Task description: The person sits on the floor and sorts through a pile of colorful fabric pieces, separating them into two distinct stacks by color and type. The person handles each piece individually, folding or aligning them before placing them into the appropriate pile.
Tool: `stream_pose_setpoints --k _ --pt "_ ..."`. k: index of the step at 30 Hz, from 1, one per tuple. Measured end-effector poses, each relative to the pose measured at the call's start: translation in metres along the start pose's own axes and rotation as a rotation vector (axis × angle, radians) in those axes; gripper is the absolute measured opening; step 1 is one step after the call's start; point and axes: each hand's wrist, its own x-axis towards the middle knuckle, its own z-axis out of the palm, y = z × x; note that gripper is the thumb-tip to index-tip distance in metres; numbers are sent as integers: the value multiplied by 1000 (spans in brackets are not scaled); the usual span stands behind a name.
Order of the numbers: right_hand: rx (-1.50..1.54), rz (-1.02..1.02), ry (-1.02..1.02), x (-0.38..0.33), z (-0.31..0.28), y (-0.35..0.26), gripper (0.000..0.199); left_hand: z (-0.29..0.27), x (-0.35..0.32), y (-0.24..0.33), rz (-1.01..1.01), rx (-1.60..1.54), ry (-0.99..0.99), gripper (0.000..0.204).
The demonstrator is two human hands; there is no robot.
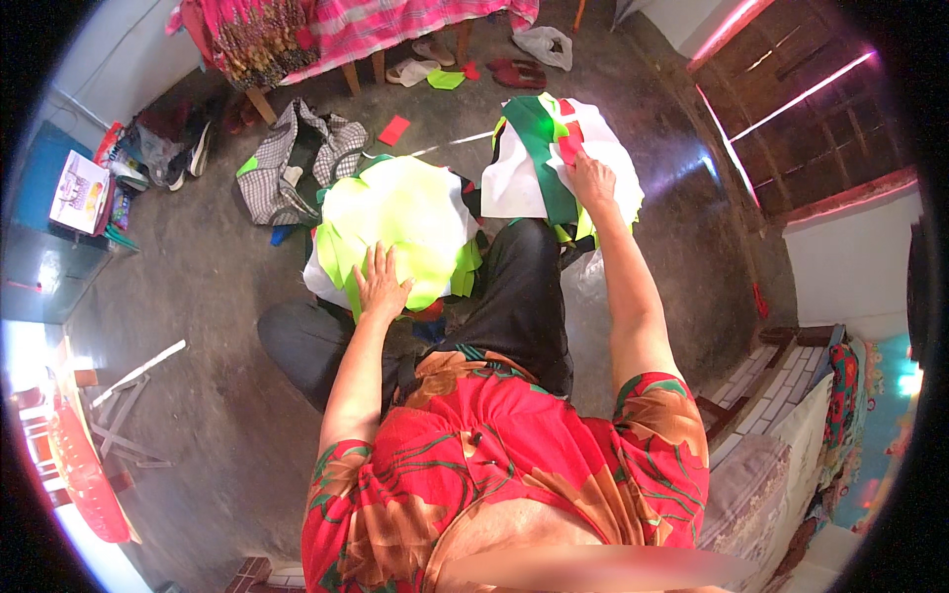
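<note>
My left hand (381, 284) lies with fingers spread on a pile of neon yellow-green cloth pieces (405, 208), with white pieces showing at its edges. At the right, my right hand (593, 182) reaches onto a second pile of cloth pieces (615, 163) in white, green and yellow. Its bent fingers are closed at the lower end of a red cloth piece (569, 144) on top of that pile. A dark green strip (534, 133) lies beside the red piece. The right fingertips are partly hidden.
A grey checked bag or cloth (282, 163) lies beyond the left pile. A red scrap (393, 129) lies on the floor. Shoes (188, 148) sit at the far left, and a pink-checked cloth (395, 35) hangs at the back. A wooden door (811, 109) stands right.
</note>
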Motion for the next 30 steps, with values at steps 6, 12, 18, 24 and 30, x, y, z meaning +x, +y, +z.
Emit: stream_pose_setpoints --k 6,12,18,24,30 --pt "79 87 46 0 2 4 22 0 1 1 0 -16 -12 80" --pt "658 281 236 -13 -19 24 22 6 2 -2 10 -36 12 82" --pt "2161 208 -164 -51 -28 -11 14 -9 1 3 3 -68 -19 80" --pt "2330 68 -587 -114 -30 -91 22 -28 -14 28 96 -159 225 67" --pt "2224 118 -932 -166 -8 -138 18 -49 -40 63 141 -1772 -508 53"
